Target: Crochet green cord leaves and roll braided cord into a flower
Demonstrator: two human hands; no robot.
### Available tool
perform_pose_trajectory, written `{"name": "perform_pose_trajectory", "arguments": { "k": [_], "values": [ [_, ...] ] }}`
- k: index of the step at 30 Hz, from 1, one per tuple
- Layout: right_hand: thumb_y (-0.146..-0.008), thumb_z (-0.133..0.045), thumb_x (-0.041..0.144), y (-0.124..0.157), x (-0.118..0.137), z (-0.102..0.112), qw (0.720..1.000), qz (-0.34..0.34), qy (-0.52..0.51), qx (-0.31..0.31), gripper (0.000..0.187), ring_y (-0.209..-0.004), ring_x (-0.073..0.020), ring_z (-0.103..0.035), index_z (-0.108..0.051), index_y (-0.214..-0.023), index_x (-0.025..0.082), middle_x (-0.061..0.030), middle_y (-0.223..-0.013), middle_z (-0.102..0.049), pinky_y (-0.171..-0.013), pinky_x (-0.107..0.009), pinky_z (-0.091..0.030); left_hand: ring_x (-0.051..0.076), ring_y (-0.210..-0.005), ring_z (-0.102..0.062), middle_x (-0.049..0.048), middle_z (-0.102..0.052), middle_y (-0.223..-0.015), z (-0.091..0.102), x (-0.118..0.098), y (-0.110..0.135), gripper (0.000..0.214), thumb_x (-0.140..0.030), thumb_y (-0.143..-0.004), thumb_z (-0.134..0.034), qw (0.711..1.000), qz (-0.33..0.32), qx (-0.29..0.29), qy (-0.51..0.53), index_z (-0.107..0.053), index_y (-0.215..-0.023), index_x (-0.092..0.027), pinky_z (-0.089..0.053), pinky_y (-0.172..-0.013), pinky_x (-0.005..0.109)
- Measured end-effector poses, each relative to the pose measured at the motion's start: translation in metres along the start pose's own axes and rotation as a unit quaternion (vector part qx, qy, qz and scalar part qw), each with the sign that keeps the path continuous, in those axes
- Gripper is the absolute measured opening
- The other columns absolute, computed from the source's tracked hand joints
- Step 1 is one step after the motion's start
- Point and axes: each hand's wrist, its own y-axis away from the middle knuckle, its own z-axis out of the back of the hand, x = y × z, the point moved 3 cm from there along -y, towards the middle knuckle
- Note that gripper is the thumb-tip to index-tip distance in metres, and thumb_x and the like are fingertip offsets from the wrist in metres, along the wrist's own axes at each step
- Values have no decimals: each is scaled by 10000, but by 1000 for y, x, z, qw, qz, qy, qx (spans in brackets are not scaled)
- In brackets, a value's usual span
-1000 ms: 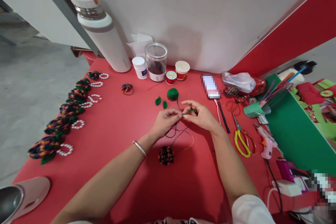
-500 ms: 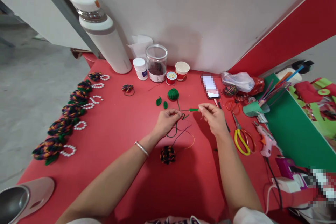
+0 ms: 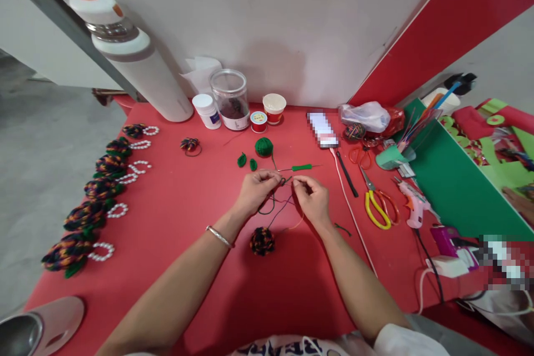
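Note:
My left hand point(image 3: 259, 188) is closed in a pinch on dark green yarn point(image 3: 273, 200), whose small loop and short tail stick out at the fingertips. Close beside it, my right hand point(image 3: 311, 197) also pinches at the yarn, though its fingertips partly cover what they grip. A crochet hook with a green handle point(image 3: 301, 167) lies on the table just beyond both hands. Behind it sits a green yarn ball point(image 3: 263, 147), its strand running toward my fingers. Two small green crocheted leaves point(image 3: 242, 159) rest left of the ball. Nearer me lies a multicoloured crocheted flower point(image 3: 262, 241) with loose thread ends.
Crocheted flowers with pearl-bead loops point(image 3: 100, 189) line the left edge. At the back stand a tall white bottle point(image 3: 142, 72), a clear jar point(image 3: 229, 100) and a paper cup point(image 3: 274, 108). On the right are a phone point(image 3: 322, 129), yellow-handled scissors point(image 3: 375, 206) and a pink glue gun point(image 3: 415, 206).
My right hand has put the crochet hook down on the table and moved left, close to my left hand at the yarn. The camera view has shifted slightly.

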Motion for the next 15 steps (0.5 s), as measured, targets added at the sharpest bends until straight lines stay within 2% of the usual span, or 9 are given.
{"name": "perform_pose_trajectory", "arguments": {
  "k": [2,6,8,12,15],
  "values": [
    [-853,-632,355,1,0,3,1000,15,3,-8,210,-715,-167,-631,-758,-885,190,-52,-824,-736,-680,-272,-500,90,-524,-506,61,-710,-730,0,-1,0,308,-412,-653,-797,1000,-4,-1,-5,-746,-773,-133,-336,-461,221],
    [-839,-648,373,3,-5,-7,992,-44,-51,104,221,-647,-167,-637,-759,-809,184,-33,-711,-725,-619,-266,-493,116,-579,-561,74,-722,-762,1,0,0,297,-416,-673,-782,1000,-15,4,-14,-754,-778,-139,-398,-506,234],
    [-835,-647,364,3,-6,-13,986,-63,-74,136,217,-685,-179,-665,-773,-857,189,-36,-741,-745,-643,-276,-511,131,-609,-585,78,-721,-768,1,0,0,286,-419,-686,-773,999,-22,12,-24,-754,-762,-143,-431,-535,247],
    [-842,-629,315,1,-6,-16,987,-45,-92,126,273,-872,-196,-694,-775,-1053,222,-57,-1004,-775,-774,-311,-538,152,-688,-617,95,-732,-881,0,-1,1,239,-395,-712,-751,997,-47,28,-49,-744,-702,-157,-485,-608,272],
    [-845,-618,295,0,-7,-15,989,-34,-83,121,291,-835,-182,-677,-773,-1084,234,-52,-1005,-766,-754,-306,-534,168,-778,-640,99,-725,-951,0,-2,1,202,-353,-728,-731,994,-72,39,-73,-738,-664,-161,-508,-703,290]
  ]
}}
